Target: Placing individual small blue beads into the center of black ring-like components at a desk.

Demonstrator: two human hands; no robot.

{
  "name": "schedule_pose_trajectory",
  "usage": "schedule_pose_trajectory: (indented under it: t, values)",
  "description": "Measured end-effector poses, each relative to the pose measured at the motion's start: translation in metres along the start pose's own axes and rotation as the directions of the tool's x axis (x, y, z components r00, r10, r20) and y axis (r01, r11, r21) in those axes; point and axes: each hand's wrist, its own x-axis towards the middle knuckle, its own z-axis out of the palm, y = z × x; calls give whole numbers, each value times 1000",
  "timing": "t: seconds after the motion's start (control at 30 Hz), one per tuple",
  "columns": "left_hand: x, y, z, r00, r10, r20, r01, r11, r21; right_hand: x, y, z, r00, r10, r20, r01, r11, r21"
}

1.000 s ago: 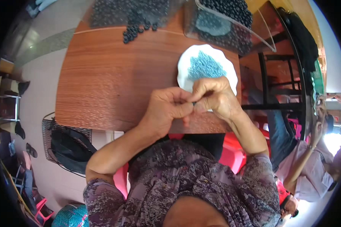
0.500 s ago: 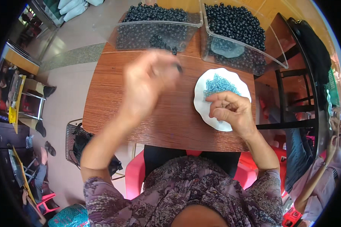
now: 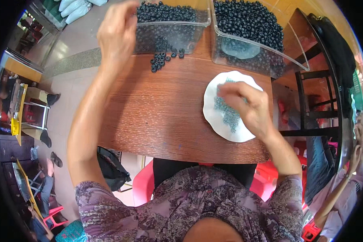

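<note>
Step, my read: picking stock. Left hand [image 3: 116,34] is up at the left clear plastic tub of black round beads [image 3: 165,24], fingers bunched together at its near wall; can't tell if it's got a bead. Right hand [image 3: 248,107] is on the white scalloped plate of small teal beads [image 3: 226,109], fingertips pinched into the pile. Loose black beads [image 3: 163,59] lie on the brown wood desk [image 3: 157,113] just beside the tub. Next needs a precise single-bead pinch, imo.

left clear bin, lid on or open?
Open. The left clear bin shows no lid: black beads lie exposed to its rim, the left hand is at its near corner, and a few beads lie outside on the table.
</note>
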Motion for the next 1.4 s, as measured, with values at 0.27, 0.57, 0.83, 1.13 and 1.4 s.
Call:
schedule_pose_trajectory:
  t: [0.27, 0.57, 0.83, 1.13, 1.4]
  values:
    - [-105, -5, 15, 820, -267, 507, 279, 959, 54, 104, 40, 84, 943, -298, 148, 324, 718, -617]
    - [-105, 5, 41, 820, -261, 509, 253, 964, 86, 127, 37, 123, 950, -274, 151, 291, 600, -745]
    - [-109, 16, 34, 811, -137, 568, 207, 976, -60, 110, 39, 119, 920, -343, 189, 372, 614, -695]
    - [-120, 42, -9, 765, -153, 626, 362, 906, -220, 72, 27, 94, 914, -302, 272, 406, 712, -572]
    - [-140, 26, -30, 727, -373, 577, 627, 703, -335, 71, 24, 58, 946, -290, 146, 323, 807, -494]
